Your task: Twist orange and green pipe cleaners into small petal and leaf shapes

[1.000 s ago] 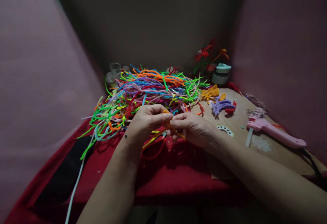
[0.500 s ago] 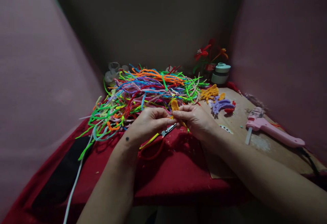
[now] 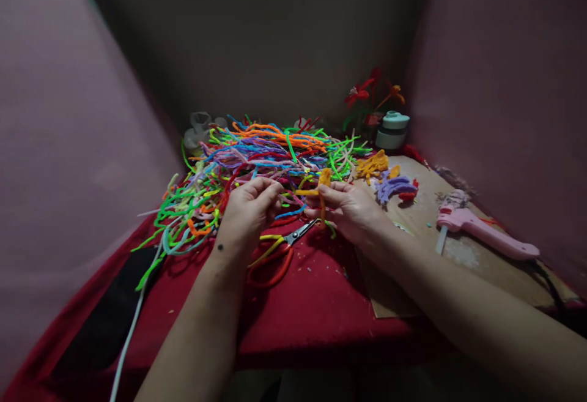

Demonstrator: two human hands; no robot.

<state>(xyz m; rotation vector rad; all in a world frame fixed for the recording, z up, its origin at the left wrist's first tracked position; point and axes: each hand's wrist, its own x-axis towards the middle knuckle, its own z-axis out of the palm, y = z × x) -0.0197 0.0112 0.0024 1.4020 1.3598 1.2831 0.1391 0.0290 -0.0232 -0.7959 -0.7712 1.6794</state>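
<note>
Poking up from the pinch of the right hand point(image 3: 355, 207), a bent orange fuzzy piece point(image 3: 324, 178) is held above a red cloth point(image 3: 316, 322). The left hand point(image 3: 250, 206), just apart from it, has thumb and fingertips drawn together; whether they grip anything cannot be told. Scissors point(image 3: 290, 240) lie below, multicoloured fuzzy stems point(image 3: 275, 144) heap behind, and a pink glue gun point(image 3: 486, 230) rests at right.

two hands point(image 3: 251, 207), one held orange piece point(image 3: 325, 177), one pair of scissors point(image 3: 290, 238), one glue gun point(image 3: 486, 230)
</note>
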